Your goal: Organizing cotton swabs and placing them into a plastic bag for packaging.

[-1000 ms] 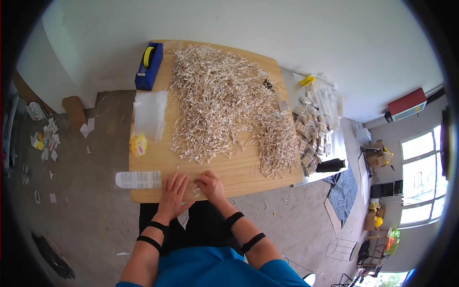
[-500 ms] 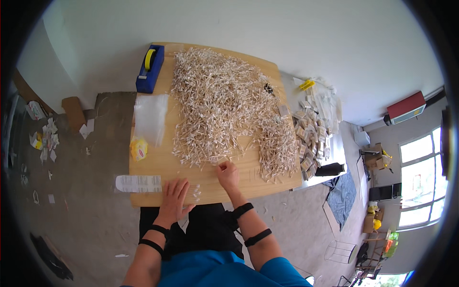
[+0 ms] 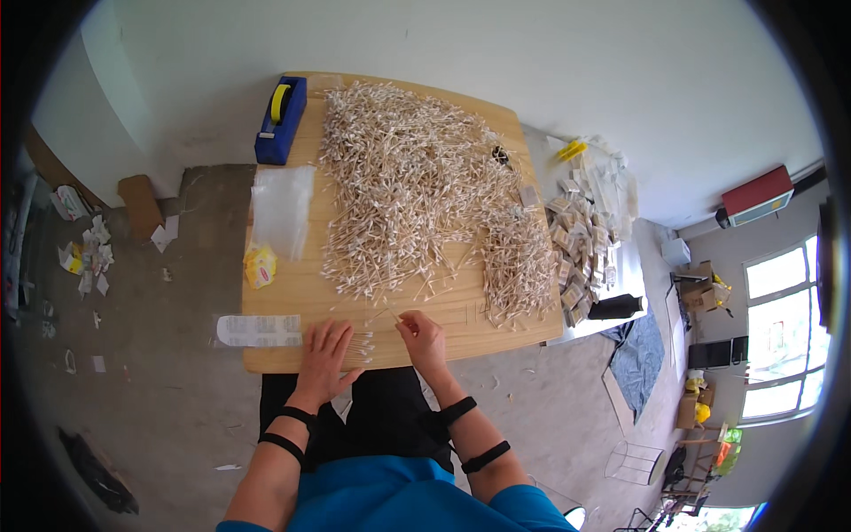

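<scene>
A large pile of cotton swabs (image 3: pixel 399 186) covers much of the wooden table (image 3: pixel 292 297). At the near edge my left hand (image 3: pixel 325 356) lies flat, fingers stretched, over one end of a small row of cotton swabs (image 3: pixel 360 346); their white tips show to its right. Just in front of the main pile, my right hand (image 3: pixel 424 342) is closed in a pinch on a cotton swab (image 3: pixel 390 311), which points up and to the left from the fingertips. Beside my left hand lies a white printed label strip (image 3: pixel 259 331), jutting past the table's left edge.
A blue tape dispenser (image 3: pixel 282 122) stands at the far left corner. Below it lie clear plastic bags (image 3: pixel 282 208) and a yellow-white packet (image 3: pixel 261 267). On a side table at right are many small packs (image 3: pixel 581 239) and a black bottle (image 3: pixel 616 308). A wall borders the far side.
My right hand has drawn back slightly from the pile's near edge, and a swab now shows in its fingers. My left hand stays on the small row. The whole view has shifted slightly.
</scene>
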`<state>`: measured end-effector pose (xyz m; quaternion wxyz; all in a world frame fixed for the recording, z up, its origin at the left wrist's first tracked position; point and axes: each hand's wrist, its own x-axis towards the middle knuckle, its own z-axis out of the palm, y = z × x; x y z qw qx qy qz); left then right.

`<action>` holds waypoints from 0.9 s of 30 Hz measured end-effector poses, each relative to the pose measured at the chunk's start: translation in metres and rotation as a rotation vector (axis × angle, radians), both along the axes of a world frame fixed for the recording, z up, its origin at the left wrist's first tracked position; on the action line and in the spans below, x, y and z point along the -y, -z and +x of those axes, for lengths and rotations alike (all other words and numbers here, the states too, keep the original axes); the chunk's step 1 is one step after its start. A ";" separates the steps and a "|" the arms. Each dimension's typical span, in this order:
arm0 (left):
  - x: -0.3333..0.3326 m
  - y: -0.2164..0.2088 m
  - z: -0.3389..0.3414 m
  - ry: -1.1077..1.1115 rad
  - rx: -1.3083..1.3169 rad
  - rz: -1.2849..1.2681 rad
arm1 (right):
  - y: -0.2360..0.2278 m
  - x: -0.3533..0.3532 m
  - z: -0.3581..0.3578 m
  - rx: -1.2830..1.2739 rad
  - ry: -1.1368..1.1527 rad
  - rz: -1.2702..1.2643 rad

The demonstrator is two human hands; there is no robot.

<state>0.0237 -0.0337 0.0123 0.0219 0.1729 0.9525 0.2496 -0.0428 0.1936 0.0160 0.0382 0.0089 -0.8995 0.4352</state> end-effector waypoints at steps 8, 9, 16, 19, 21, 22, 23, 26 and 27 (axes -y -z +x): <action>0.000 -0.002 0.000 0.009 -0.019 -0.006 | -0.004 0.014 -0.015 -0.155 0.305 -0.056; 0.000 -0.003 0.000 0.006 -0.018 -0.008 | -0.004 0.012 -0.015 -0.164 0.265 -0.040; 0.001 -0.002 0.002 0.013 -0.038 0.026 | -0.013 0.009 -0.011 -0.295 0.116 0.186; -0.001 -0.004 -0.002 0.009 -0.041 0.023 | -0.017 0.008 -0.020 -0.213 0.147 0.097; 0.001 -0.005 -0.001 0.006 -0.034 0.017 | -0.020 0.008 -0.021 -0.096 -0.038 -0.035; 0.002 -0.006 0.001 0.005 -0.010 0.003 | -0.016 0.009 -0.018 -0.096 -0.041 -0.036; 0.002 -0.007 0.000 0.008 0.012 -0.009 | -0.008 0.008 -0.012 -0.008 -0.076 -0.094; -0.001 -0.006 -0.001 0.011 -0.007 0.007 | 0.007 0.004 0.000 0.052 -0.164 -0.112; -0.001 -0.005 -0.001 0.014 -0.004 0.007 | 0.011 0.003 0.004 0.019 -0.219 -0.072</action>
